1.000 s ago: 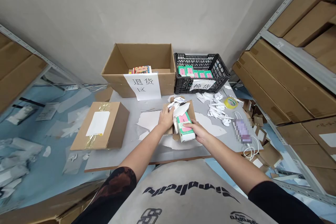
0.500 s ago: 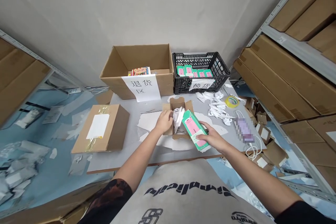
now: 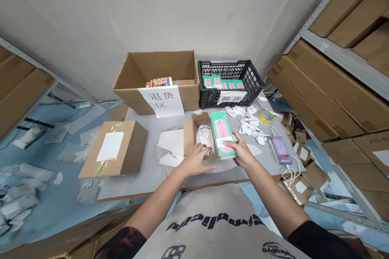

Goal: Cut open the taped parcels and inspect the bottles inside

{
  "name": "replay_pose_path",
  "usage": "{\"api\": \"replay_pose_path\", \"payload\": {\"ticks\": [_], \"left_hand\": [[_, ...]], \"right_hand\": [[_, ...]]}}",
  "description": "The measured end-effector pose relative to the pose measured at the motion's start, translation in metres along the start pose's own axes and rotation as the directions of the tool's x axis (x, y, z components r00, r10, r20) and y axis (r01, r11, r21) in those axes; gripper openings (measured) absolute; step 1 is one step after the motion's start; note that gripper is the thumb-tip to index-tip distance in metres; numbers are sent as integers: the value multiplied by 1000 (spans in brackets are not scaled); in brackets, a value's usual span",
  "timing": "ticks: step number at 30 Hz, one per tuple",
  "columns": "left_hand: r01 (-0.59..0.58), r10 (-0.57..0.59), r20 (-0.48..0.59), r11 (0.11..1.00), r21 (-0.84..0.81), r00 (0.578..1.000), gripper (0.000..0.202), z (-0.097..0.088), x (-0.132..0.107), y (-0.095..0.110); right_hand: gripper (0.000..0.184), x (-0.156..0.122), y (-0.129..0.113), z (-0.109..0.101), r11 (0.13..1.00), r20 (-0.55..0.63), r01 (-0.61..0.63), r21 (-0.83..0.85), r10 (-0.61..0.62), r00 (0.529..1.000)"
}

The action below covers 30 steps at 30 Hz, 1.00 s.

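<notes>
Hands: left hand [image 3: 197, 161] and right hand [image 3: 243, 153], both bare, reach over the near edge of a grey table [image 3: 142, 178].
Green box [image 3: 223, 133]: flat rectangular carton, smooth green with a pink panel on its face.
Small carton [image 3: 189, 139]: plain brown cardboard, flaps open, crumpled white paper inside.
Position: the green box lies face up against the small carton's right side. Its near end is in the right hand, and the left hand is just beside it.
Left hand: open, fingers spread, fingertips at the small carton's near edge, gripping nothing.
Right hand: partly closed, thumb and fingers clasping the green box's near end.
Behind: large open carton [image 3: 158, 68] with a paper sign; black plastic lattice crate [image 3: 243, 73] of similar green boxes.
Left side: sealed brown box [image 3: 127, 149] with a white label.
</notes>
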<state>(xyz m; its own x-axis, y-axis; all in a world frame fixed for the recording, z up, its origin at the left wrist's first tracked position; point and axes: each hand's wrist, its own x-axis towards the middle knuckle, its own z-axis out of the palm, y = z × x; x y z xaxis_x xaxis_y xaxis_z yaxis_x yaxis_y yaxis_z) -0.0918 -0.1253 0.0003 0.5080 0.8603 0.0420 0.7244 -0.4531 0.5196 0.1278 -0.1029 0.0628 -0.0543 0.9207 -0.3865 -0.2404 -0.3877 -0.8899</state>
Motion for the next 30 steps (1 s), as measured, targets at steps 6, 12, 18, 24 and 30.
{"api": "replay_pose_path", "payload": {"ticks": [6,12,18,24,30], "left_hand": [[47,-102,176,955,293,979,43,27,18,9],[58,-108,162,956,286,981,28,28,31,8],[35,-71,167,978,204,983,21,39,46,15],[38,-58,111,983,181,992,25,47,52,27],[32,-50,-45,942,-333,998,39,36,45,28]], "right_hand": [[86,21,8,-16,999,-72,-23,47,26,997],[83,22,6,-19,998,-43,-1,55,4,999],[81,18,1,-24,999,-25,33,22,-32,999],[83,9,3,-25,997,-33,6,72,-3,999],[83,7,7,-13,997,13,23,68,-24,1000]]}}
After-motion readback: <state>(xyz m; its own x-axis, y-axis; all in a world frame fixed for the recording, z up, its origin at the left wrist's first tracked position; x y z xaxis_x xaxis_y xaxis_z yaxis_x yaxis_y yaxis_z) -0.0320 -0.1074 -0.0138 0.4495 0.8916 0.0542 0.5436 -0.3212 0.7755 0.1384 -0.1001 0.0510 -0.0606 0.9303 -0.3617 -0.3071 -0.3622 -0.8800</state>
